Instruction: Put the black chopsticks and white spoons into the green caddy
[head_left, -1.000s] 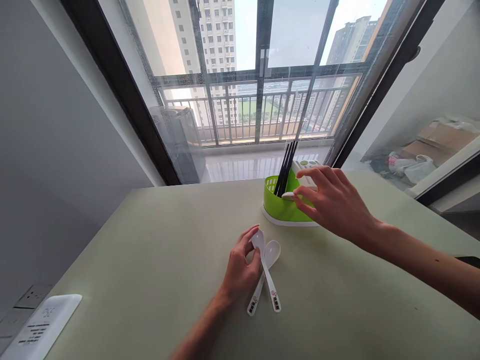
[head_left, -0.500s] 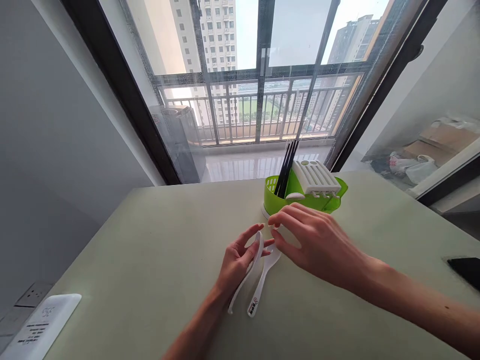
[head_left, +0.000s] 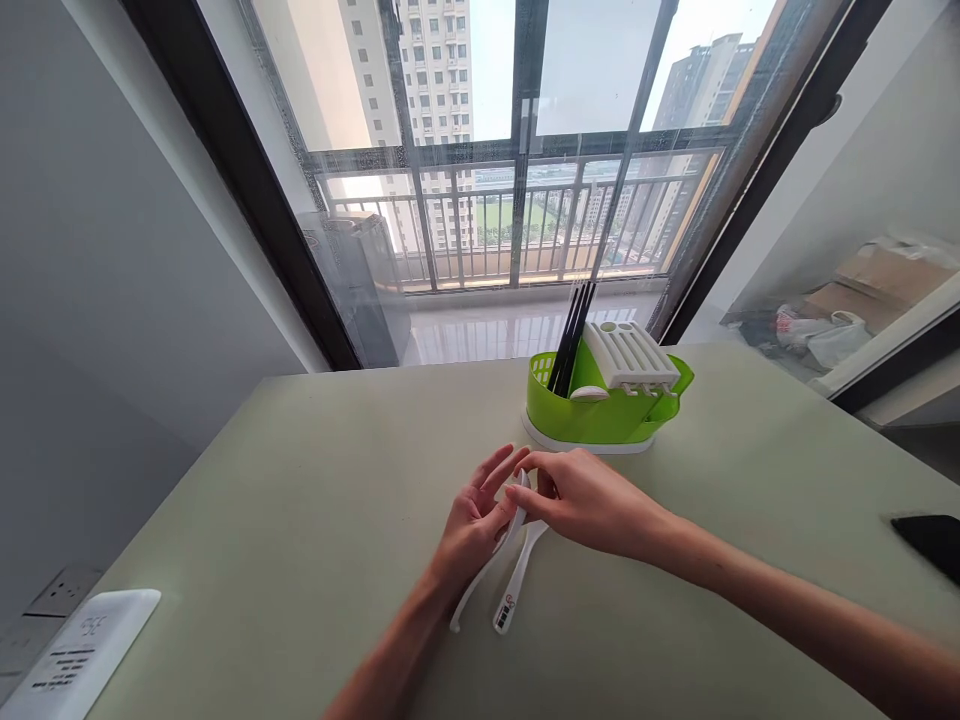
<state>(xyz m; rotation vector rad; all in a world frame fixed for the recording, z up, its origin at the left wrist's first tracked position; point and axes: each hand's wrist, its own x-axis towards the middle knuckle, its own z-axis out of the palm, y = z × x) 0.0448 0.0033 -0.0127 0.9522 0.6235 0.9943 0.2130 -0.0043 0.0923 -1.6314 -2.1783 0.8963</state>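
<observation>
A curved white spoon (head_left: pixel 484 573) is held edge-on near the middle of the table. My left hand (head_left: pixel 469 525) grips it below its upper end, thumb pressed on it and other fingers stretched out behind. With thumb and fingertips, my right hand (head_left: pixel 574 495) pinches the same spoon at its upper end. Beside it on the table lies a second white spoon (head_left: pixel 514 590) with a dark printed mark on its handle; my right hand hides its head. Beyond both hands stands a green utensil holder (head_left: pixel 589 425) with a white slotted block (head_left: pixel 632 355) on it.
Black chopsticks (head_left: pixel 574 335) stand in the holder's left side. A white device with a digital display (head_left: pixel 86 650) lies at the table's left edge, and a black object (head_left: pixel 930 540) at the right. The pale green table (head_left: pixel 360 480) ends at a glass door.
My right hand has moved down and left from in front of the green holder and closed on the spoon's upper end. My left hand keeps its hold on the spoon.
</observation>
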